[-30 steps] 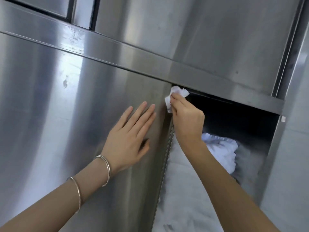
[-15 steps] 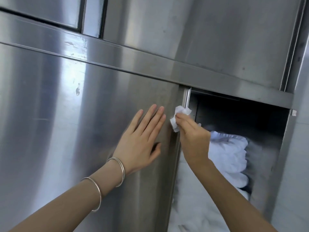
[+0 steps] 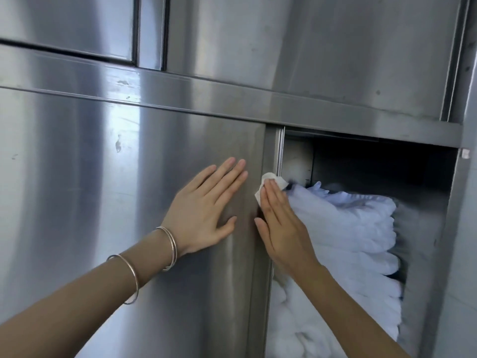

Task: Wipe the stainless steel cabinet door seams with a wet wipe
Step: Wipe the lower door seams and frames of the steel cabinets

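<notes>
A stainless steel sliding cabinet door (image 3: 108, 208) fills the left half of the head view. Its right vertical edge seam (image 3: 271, 156) borders an open compartment. My left hand (image 3: 204, 218) lies flat on the door with fingers spread, two thin bangles on the wrist. My right hand (image 3: 280, 226) presses a small crumpled white wet wipe (image 3: 268, 180) against the door's edge seam, fingers extended over it. Only the wipe's top and left corner show past my fingertips.
The open compartment (image 3: 374, 161) to the right holds folded white cloth bundles (image 3: 348, 228). A horizontal steel rail (image 3: 232, 99) runs above the door, with upper cabinet doors (image 3: 309, 47) over it. A steel frame post (image 3: 462, 202) bounds the compartment's right side.
My right hand has slid the wipe down the door's edge seam from the top corner, its fingers flattening over it. My left hand stays flat on the door. The view has tilted upward.
</notes>
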A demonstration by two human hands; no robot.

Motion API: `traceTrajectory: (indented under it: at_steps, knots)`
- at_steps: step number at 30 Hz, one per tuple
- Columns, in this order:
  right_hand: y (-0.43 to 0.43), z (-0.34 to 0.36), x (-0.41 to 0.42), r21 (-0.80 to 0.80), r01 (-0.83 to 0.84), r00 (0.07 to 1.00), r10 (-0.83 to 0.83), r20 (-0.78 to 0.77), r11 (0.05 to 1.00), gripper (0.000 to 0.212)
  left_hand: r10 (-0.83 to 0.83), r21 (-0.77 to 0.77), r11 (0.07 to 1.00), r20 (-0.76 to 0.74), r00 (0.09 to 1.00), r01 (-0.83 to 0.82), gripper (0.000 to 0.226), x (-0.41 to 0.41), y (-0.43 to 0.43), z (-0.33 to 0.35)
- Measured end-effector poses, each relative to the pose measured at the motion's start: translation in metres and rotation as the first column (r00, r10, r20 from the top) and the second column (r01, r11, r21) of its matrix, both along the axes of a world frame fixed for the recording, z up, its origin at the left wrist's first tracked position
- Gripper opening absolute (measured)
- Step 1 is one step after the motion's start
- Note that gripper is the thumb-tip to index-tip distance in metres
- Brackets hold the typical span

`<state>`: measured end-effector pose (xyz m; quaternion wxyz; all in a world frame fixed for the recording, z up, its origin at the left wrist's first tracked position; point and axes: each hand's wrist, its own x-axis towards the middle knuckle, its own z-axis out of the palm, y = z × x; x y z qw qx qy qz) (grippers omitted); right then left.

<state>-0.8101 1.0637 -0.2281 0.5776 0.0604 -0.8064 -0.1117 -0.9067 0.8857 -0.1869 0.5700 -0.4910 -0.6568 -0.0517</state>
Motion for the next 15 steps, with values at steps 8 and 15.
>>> traceTrajectory:
  at_steps: [8,15]
  knots:
    - [-0.017,0.044,-0.017,-0.08,0.058,0.995,-0.064,-0.074,0.995,0.065,0.021,-0.039,0.999,0.028,0.999,-0.019,0.079,0.001,-0.014,-0.002]
    - [-0.015,0.057,-0.013,-0.022,0.085,0.995,-0.086,-0.053,0.996,0.068,0.005,-0.051,0.999,0.033,0.999,-0.004,0.075,-0.003,-0.027,-0.024]
